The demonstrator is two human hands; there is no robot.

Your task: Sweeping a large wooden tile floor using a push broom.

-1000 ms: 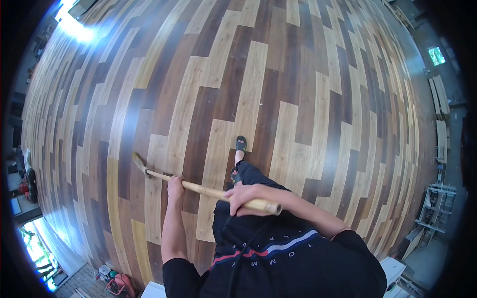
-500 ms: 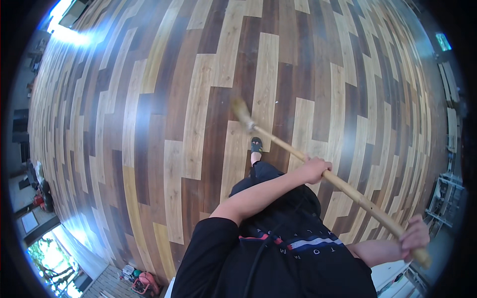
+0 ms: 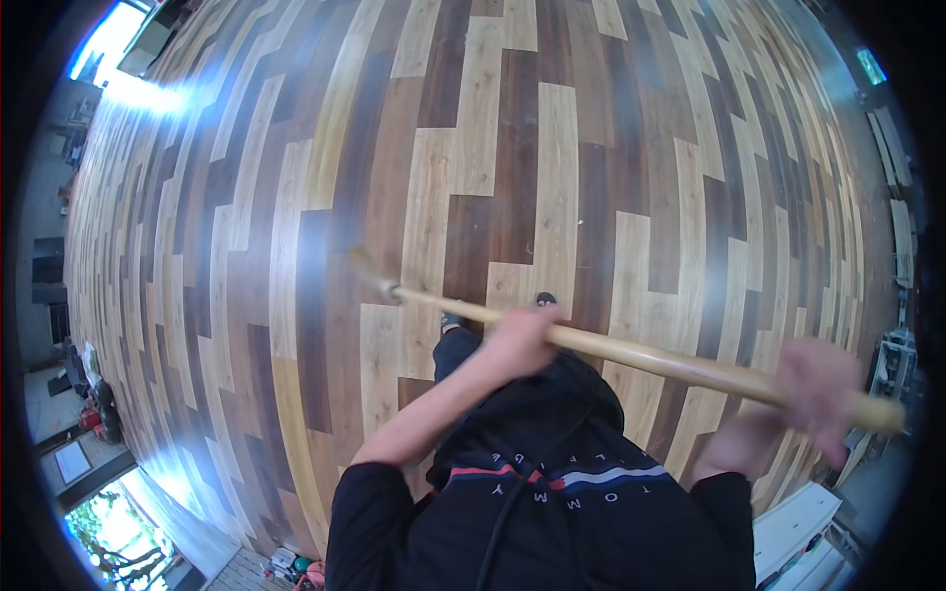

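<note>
A broom with a long pale wooden handle (image 3: 655, 361) slants across the front of my body. My left hand (image 3: 527, 340) is closed round the middle of the handle. Nearer the thick end, at the right, my right hand (image 3: 820, 394) grips it too, smeared by motion. The yellowish broom head (image 3: 365, 264) is out to the left, just above or on the floor; blur hides which. Below the handle show my two dark shoes (image 3: 452, 321), partly covered by my legs and the broom.
Wooden planks in mixed light and dark tones make up the floor (image 3: 498, 148). Along the right wall stand metal racks (image 3: 894, 360). A white panel (image 3: 796, 527) lies at the lower right. At the lower left are a bright opening (image 3: 118, 527) and a red machine (image 3: 313, 574).
The broom head has swung left and toward me, and the handle lies flatter. My left hand has moved left; my right hand has risen. A second shoe has come into view.
</note>
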